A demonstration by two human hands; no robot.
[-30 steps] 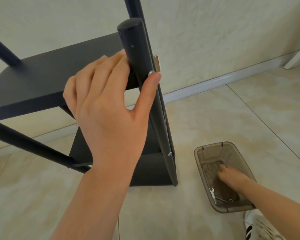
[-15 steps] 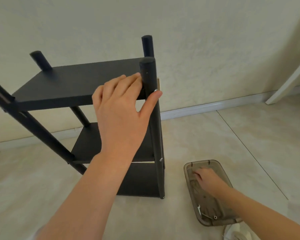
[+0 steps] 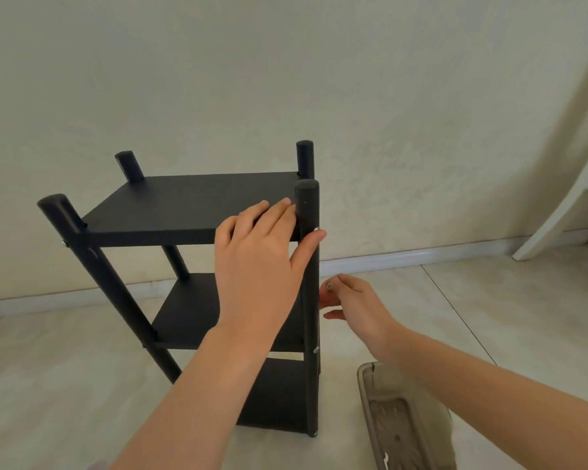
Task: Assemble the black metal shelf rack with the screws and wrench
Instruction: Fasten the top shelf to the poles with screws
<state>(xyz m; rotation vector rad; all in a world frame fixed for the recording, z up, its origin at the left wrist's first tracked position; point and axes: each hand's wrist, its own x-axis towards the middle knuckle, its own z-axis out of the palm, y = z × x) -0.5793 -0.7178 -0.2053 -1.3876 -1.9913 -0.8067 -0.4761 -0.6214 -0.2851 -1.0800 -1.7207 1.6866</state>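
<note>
The black metal shelf rack stands upright on the floor with three shelves and four round posts. My left hand rests on the top shelf's near right corner, fingers on the shelf and thumb pressed against the near right post, just under a silver screw head. My right hand hovers right of that post at middle-shelf height, pinching a small screw between its fingertips. Another screw head shows lower on the post.
A translucent grey plastic tray lies on the tiled floor at the bottom right, partly under my right forearm. A wall with a white baseboard runs behind the rack. A white frame leans at the far right.
My right hand has left the tray and risen to the near right post with a screw in its fingertips. The view has pulled back; my left hand stays on the shelf corner.
</note>
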